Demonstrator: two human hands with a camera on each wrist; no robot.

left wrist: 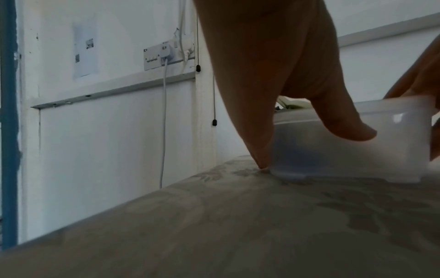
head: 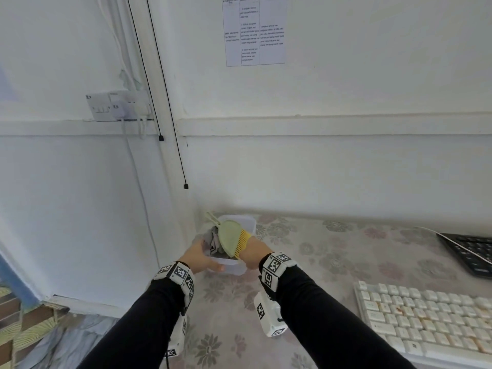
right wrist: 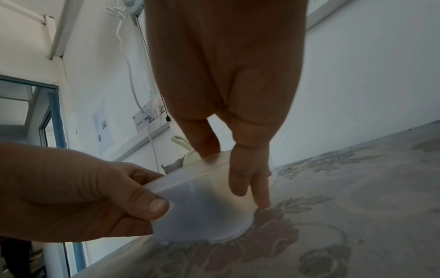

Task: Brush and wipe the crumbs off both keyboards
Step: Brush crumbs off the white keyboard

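Note:
A translucent plastic container (head: 232,268) stands at the table's far left corner. In it lie a pale green brush (head: 231,235) with yellow bristles and a crumpled grey cloth (head: 213,244). My left hand (head: 199,258) grips the container's left wall, thumb (right wrist: 152,205) on the near side. My right hand (head: 251,252) pinches the right wall, fingers (right wrist: 247,178) outside and thumb over the rim. The white keyboard (head: 426,315) lies at the near right with brownish specks on some keys. Behind it, the black keyboard (head: 471,254) is cut off by the frame.
The table (head: 332,262) has a floral cover, and its left edge drops off just beside the container. A wall socket (head: 117,106) with white cables and two thin black cords (head: 174,129) hang on the wall to the left. A printed sheet (head: 255,30) is stuck above.

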